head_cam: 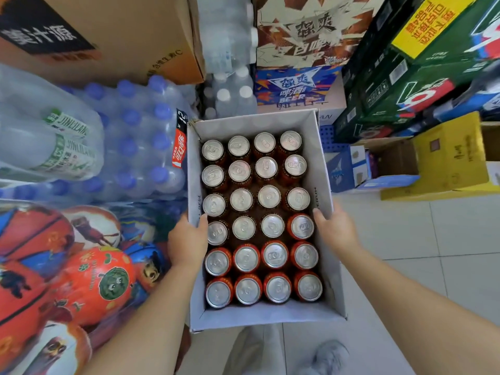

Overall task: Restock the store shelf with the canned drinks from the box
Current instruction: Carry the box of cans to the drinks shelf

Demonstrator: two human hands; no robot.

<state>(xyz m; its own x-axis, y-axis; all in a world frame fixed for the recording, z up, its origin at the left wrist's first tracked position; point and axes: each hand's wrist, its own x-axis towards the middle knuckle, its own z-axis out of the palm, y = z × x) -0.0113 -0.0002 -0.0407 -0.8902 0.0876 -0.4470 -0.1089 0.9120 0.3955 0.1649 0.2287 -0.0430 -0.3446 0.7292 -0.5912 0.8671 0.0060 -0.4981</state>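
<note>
I had the box (pixel 322 169) gripped by its two long walls, my left hand (pixel 186 244) on the left wall and my right hand (pixel 336 230) on the right wall, both about halfway along. On each side the fingers (pixel 203 221) were clamped on the cardboard: a thumb hooked over the rim into the box, the rest out of sight on the outer face. The cans (pixel 241 199) stood upright inside the box, four across, tops up, packed wall to wall with no gap I could see, so by my reckoning none had gone out yet. I judged this to be the carrying step, with the unloading not begun. I could not tell whether the box hung in my grip or sat on something beneath it. No shelf was in view. Water packs (pixel 135 147) lay just left of the box, beer cartons (pixel 297 87) were stacked beyond its far end, printed balls (pixel 89 280) crowded its near left corner, and bare floor (pixel 405 239) opened to its right. My shoe (pixel 331 353) showed just below the near end. The next move, as I saw it, called for keeping the box level under a full load, swinging it toward the shelf by the open right side, and setting it down before either hand let go to lift a can.
</note>
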